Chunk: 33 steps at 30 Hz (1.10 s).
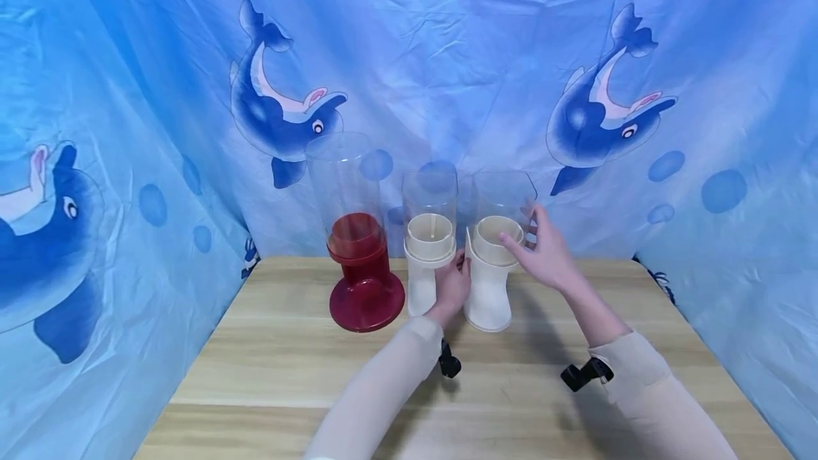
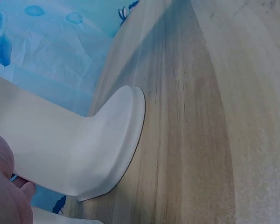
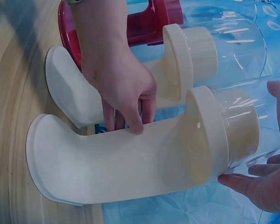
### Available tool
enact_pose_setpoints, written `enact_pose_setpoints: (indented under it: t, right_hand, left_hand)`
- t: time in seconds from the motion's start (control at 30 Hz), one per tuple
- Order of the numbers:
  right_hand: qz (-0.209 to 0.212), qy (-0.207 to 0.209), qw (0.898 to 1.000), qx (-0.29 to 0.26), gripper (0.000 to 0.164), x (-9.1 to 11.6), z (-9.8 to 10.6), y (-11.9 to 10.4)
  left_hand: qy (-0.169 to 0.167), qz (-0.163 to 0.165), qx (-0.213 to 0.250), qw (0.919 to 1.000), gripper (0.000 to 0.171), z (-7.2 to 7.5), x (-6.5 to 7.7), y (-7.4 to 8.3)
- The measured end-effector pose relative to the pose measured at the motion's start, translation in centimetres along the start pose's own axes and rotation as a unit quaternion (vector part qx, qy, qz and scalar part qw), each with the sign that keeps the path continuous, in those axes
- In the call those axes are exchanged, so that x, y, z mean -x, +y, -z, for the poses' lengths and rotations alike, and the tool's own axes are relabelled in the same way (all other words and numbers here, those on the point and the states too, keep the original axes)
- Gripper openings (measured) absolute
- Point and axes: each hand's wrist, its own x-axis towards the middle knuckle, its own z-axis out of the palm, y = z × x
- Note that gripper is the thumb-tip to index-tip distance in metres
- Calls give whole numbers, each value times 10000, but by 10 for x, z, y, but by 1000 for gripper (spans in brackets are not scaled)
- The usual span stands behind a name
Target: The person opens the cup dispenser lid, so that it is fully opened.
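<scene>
My left hand (image 1: pixel 454 282) reaches between two white curved stands and holds the side edge of the right-hand white stand (image 1: pixel 488 297), fingers tucked behind it. Set in that stand's round collar is a clear container (image 1: pixel 505 190) over a cream inner ring (image 1: pixel 498 233). Around the container's right side curves my right hand (image 1: pixel 543 247), with its thumb (image 3: pixel 233 182) near the collar and its other fingers spread along the clear wall. The left-hand white stand (image 1: pixel 420 289) carries its own clear container (image 1: pixel 430 190) and stands close beside my left hand.
A red stand (image 1: pixel 367 300) with a taller clear container (image 1: pixel 341 169) stands farther left. All three stand on a wood-grain table (image 1: pixel 268 360). Behind it and on both sides hangs a blue cloth (image 1: pixel 434 55) printed with dolphins. Each wrist wears a small black camera mount (image 1: pixel 449 360).
</scene>
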Motion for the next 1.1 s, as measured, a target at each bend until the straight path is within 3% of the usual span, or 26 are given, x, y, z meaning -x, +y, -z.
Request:
enact_pose_setpoints:
  t: [0.2,0.37,0.5,0.73,1.1]
  right_hand:
    - [51,41,9999,-101,94,16,6,-2]
    - [170,71,9998,16,88,30,14,-9]
    - [228,90,9996,153,83,41,19,-17]
    - [353,92,9990,252,85,61,28,-34]
    - [755,42,9962,430,98,91,32,-57]
  left_hand:
    - [71,-341,21,9994,25,4,12,0]
    - [-339,-325,629,9969,26,12,21,5]
    - [-605,-327,852,9940,27,21,28,9]
    - [-1064,-602,801,9893,27,39,39,16]
    - [-1652,-871,663,9802,25,81,61,24]
